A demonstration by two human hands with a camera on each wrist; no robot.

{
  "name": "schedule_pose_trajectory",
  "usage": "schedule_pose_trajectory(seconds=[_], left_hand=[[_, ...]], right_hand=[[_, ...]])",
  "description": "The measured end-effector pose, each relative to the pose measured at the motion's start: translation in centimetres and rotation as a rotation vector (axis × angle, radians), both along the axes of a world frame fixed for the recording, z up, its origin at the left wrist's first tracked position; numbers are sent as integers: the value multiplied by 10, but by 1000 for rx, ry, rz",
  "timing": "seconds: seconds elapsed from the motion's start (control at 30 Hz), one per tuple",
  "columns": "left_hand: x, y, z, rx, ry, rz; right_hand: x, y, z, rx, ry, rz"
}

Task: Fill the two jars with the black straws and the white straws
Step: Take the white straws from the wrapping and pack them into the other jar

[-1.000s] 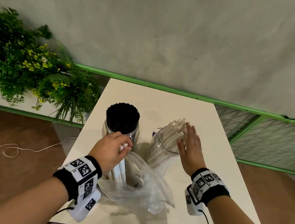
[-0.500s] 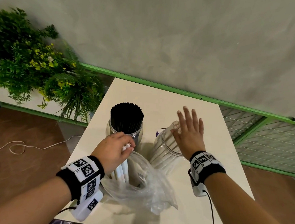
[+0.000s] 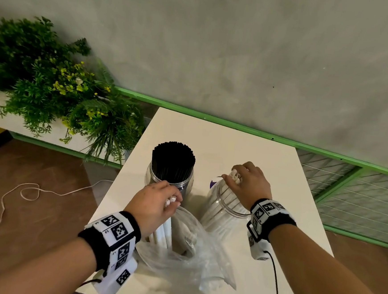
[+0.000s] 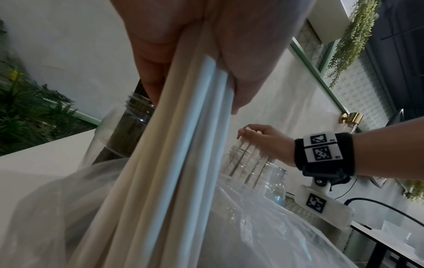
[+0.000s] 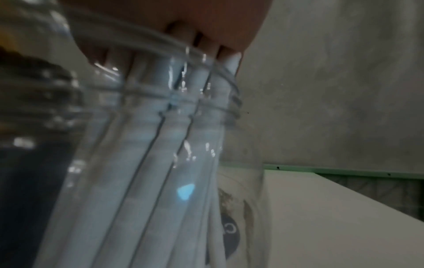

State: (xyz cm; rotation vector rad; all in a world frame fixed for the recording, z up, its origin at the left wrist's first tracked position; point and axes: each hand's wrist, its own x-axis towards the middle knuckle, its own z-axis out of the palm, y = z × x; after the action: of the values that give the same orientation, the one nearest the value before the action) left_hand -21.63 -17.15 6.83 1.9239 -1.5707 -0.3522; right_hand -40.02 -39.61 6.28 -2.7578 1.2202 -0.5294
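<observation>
White table (image 3: 223, 140): left hand (image 3: 156, 204) grips bagged white straws (image 4: 174, 163); right hand (image 3: 248, 181) clutches straws in right jar (image 3: 220, 216).

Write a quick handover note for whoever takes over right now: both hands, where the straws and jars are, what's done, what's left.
Left hand grips a bunch of white straws standing in the plastic bag.
Right hand grips the white straws at the mouth of the right jar.
Left jar is packed with black straws: looks done.
Left: move the bagged white straws into the right jar.
</observation>
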Motion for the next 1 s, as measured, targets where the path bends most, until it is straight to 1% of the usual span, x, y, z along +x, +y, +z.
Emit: schedule_pose_trajectory(seconds=[0.07,0.13,0.23,0.3,0.37,0.47,0.53,0.63,0.73,0.83,0.93,1.0], left_hand=[[0,-1,0,0,-4,-5],[0,-1,0,5,-7,-3],[0,-1,0,0,-7,-8],[0,-2,1,-2,-4,-10],[-1,-3,0,-7,-6,-10],[-1,-4,0,-7,-4,-8],[-1,-3,-1,-3,-5,-12],[0,-4,0,3,-4,-15],[1,-4,0,-1,-8,-17],[1,-4,0,4,-10,-16],[1,-4,0,4,-7,-18],[1,-4,0,-2,3,-17]], right_hand=[[1,-4,-3,-104,-69,13],[3,-10,4,-202,-103,60],[5,-15,12,-279,-90,138],[5,-15,9,-227,-34,135],[6,-14,7,-166,-4,88],[7,-16,8,-172,-67,118],[6,-18,9,-186,-68,125],[6,-19,12,-129,27,96],[5,-18,18,-86,75,77],[4,-17,21,-27,179,2],[2,-17,20,12,157,-29],[0,-17,21,3,188,-26]])
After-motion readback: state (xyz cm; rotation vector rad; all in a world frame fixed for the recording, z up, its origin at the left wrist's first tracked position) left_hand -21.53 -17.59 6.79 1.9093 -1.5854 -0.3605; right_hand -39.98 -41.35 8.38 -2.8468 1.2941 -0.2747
